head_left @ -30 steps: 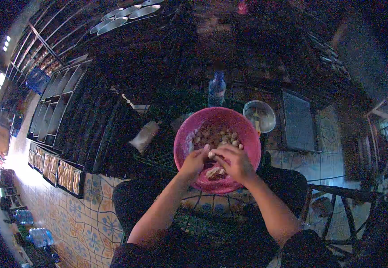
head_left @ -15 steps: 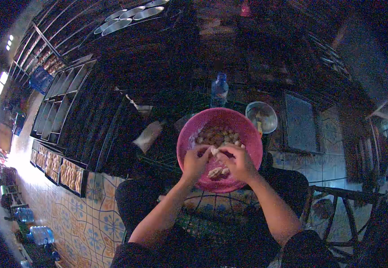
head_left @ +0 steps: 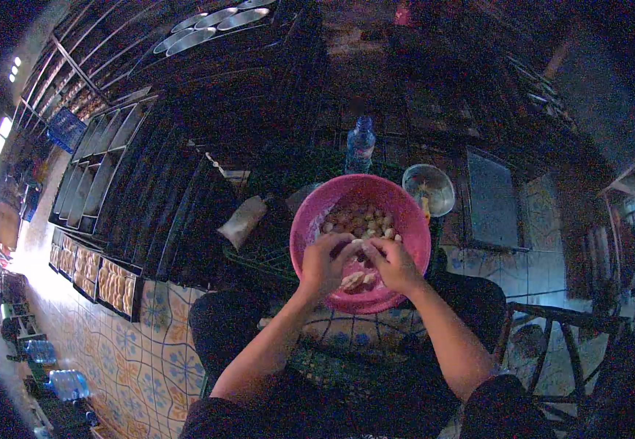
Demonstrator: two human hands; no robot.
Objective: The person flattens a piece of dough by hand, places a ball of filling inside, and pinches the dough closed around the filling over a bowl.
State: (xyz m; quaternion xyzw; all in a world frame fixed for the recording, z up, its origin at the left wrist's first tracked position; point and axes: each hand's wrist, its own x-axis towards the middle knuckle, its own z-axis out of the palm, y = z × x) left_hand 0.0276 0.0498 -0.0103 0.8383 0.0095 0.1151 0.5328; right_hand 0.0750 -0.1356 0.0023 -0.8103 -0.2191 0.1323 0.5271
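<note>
A pink basin (head_left: 421,227) sits in front of me, between my knees. My left hand (head_left: 322,265) and my right hand (head_left: 392,268) meet above it, fingertips curled together around a small pale piece of dough (head_left: 358,242), mostly hidden by the fingers. Many small round dough balls (head_left: 365,218) lie along the far side of the basin. Below my hands, a lumpy strip of pale dough (head_left: 354,281) rests on the near side of the bottom.
Behind the basin stands a blue plastic bottle (head_left: 361,143), with a metal bowl (head_left: 434,189) to its right. A filled bag (head_left: 244,222) lies left. Black trays of shaped dough (head_left: 116,289) are on the far left; a dark metal frame (head_left: 566,336) stands right.
My fingers have closed in around the dough piece, which showed more before. Both hands stay over the basin, and the view has shifted very slightly.
</note>
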